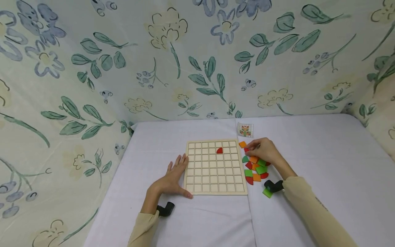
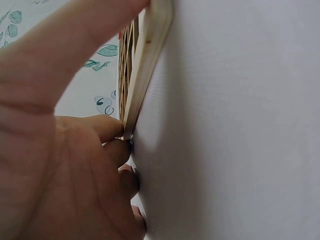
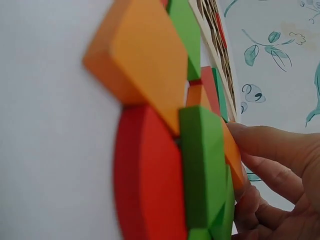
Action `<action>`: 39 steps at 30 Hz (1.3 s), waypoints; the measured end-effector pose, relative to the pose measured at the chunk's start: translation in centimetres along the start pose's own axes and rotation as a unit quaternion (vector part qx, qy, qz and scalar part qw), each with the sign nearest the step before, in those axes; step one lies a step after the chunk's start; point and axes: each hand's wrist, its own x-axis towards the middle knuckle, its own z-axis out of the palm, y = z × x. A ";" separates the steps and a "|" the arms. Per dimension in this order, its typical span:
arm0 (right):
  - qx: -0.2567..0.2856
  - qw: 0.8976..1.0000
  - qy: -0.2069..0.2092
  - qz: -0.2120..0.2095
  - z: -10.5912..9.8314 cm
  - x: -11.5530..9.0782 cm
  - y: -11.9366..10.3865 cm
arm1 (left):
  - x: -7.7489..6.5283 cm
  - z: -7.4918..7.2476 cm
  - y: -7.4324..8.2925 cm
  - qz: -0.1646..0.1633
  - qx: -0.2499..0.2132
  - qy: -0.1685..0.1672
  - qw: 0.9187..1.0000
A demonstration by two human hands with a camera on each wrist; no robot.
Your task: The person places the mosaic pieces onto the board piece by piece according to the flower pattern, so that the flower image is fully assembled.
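Observation:
A square wooden grid board (image 1: 216, 193) lies on the table, with one red quarter-circle piece (image 1: 219, 150) in an upper cell. My left hand (image 1: 171, 180) rests at the board's left side, fingers spread against its edge and thumb by the lower left corner. Right of the board, my right hand (image 1: 262, 150) pinches a red piece (image 1: 246, 150) at the top of a loose pile; its exact shape is hidden by the fingers. An orange square (image 1: 242, 144) lies just beyond those fingertips. In the right wrist view, an orange piece (image 3: 145, 60) and a red piece (image 3: 155, 175) stand out close up.
Green squares (image 1: 261, 169), red quarter-circles (image 1: 249, 180) and orange squares (image 1: 256, 177) lie bunched beside the board. One green square (image 1: 267, 192) sits apart under the right wrist's black camera mount (image 1: 273, 186). A small pattern card (image 1: 245, 130) lies behind the pile. Floral cloth hangs behind the table.

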 end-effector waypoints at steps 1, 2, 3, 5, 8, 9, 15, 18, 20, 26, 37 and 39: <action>-0.002 1.000 -0.001 -0.001 0.0 0.0 0.0 | 0.0 0.0 0.0 0.000 -0.001 0.000 1.000; -0.003 1.000 -0.002 -0.001 0.1 0.0 0.0 | 0.0 0.0 -0.1 0.001 -0.003 0.000 1.000; -0.004 1.000 -0.002 0.000 0.1 0.1 0.0 | 0.0 0.0 -0.1 0.002 -0.002 -0.001 1.000; -0.006 1.000 -0.002 -0.002 0.1 0.1 -0.1 | 0.0 0.0 -0.1 0.002 -0.003 -0.001 1.000; -0.005 1.000 0.003 -0.008 0.0 0.2 -0.2 | 0.0 0.0 -0.1 0.003 -0.003 0.000 1.000; -0.004 1.000 0.005 -0.012 0.0 0.2 -0.2 | 0.0 -0.1 -0.1 0.003 -0.002 0.000 1.000; 0.000 1.000 0.013 -0.018 0.0 0.2 -0.4 | 0.0 -0.1 0.1 0.005 -0.003 0.001 1.000; 0.002 1.000 0.020 -0.018 0.1 0.3 -0.3 | 0.0 -0.2 0.1 0.005 -0.003 0.002 1.000; 0.004 0.999 0.024 -0.022 0.2 0.3 -0.2 | 0.0 -0.2 0.1 0.003 -0.004 0.002 1.000; 0.011 0.999 0.019 -0.026 0.2 0.3 0.0 | 0.0 -0.2 0.1 0.001 -0.004 0.000 1.000; 0.048 0.999 0.003 0.013 0.2 0.5 0.3 | 0.0 -0.1 0.0 0.002 -0.005 0.001 1.000; 0.055 0.998 0.001 0.018 0.2 0.6 0.3 | 0.0 -0.1 0.0 0.002 -0.005 0.000 1.000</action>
